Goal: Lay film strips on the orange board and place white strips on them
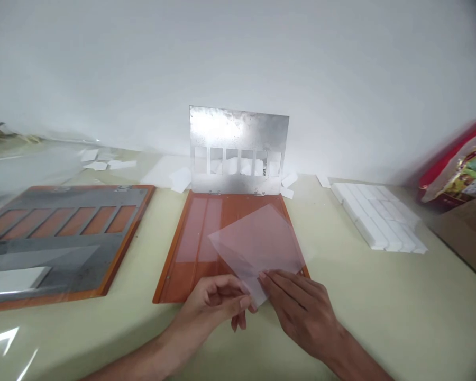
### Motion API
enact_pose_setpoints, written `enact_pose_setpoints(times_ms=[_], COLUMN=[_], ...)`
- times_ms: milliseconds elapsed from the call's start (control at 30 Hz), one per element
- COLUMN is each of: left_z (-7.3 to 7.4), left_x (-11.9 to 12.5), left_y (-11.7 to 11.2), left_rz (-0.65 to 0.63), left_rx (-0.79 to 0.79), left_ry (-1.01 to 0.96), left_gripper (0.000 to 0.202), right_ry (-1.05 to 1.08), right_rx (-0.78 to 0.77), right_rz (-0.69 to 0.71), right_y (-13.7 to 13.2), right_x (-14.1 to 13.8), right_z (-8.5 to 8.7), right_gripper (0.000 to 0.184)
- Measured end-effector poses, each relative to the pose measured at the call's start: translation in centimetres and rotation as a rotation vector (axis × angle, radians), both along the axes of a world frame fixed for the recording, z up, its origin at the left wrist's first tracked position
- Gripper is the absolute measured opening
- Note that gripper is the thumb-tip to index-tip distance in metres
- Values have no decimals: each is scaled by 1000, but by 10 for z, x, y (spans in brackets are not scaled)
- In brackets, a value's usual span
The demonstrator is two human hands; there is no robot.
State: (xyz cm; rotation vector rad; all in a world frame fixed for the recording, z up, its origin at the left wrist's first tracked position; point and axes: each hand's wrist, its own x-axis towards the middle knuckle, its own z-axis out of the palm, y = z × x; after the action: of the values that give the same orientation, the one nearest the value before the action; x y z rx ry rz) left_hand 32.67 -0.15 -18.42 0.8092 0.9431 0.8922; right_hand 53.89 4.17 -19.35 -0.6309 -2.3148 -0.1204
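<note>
A translucent plastic sheet (257,248) lies tilted over a hinged orange board (194,254), with its lower corner lifted near the board's front edge. My left hand (214,307) pinches that lower corner between thumb and fingers. My right hand (297,312) grips the sheet's lower edge just beside it, fingertips on top. Above the board, a perforated steel stencil plate (238,148) stands upright on hinges, with a row of rectangular windows. The sheet hides part of the board's right side.
To the left lies a second orange board (135,233) under a grey metal plate with slots. White paper pieces (180,180) sit behind it. Stacked white bars (376,217) lie at right, beside a red packet (456,164) and a cardboard box (464,233). A wall stands behind.
</note>
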Motion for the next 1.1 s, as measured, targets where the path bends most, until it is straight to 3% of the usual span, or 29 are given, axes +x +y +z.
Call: enact_pose_setpoints(times_ms=[367,533,733,933,1000,1100], left_z=[1,8,12,11,11,12], left_x=[2,3,1,-1,-5,-11], left_y=[-3,-2,-1,-3,-7,-10], left_rz=[-59,-73,-73,-99,-56,139], left_rx=[-53,75,174,208,321,671], left_ry=[-30,32,146,287,473,802], left_gripper=[29,26,26,32,29,27], right_ry=[-15,87,185,128,114,94], right_rx=[-16,-130,-134,-145,-132,-125], right_rz=[-73,0,124,147,164,175], right_y=[-7,-9,-10,-9,-9,-9], right_x=[-5,-4,-2,-1,-1,0], right_z=[-5,3,10,9,9,9], right_gripper=[29,36,34,26,23,20])
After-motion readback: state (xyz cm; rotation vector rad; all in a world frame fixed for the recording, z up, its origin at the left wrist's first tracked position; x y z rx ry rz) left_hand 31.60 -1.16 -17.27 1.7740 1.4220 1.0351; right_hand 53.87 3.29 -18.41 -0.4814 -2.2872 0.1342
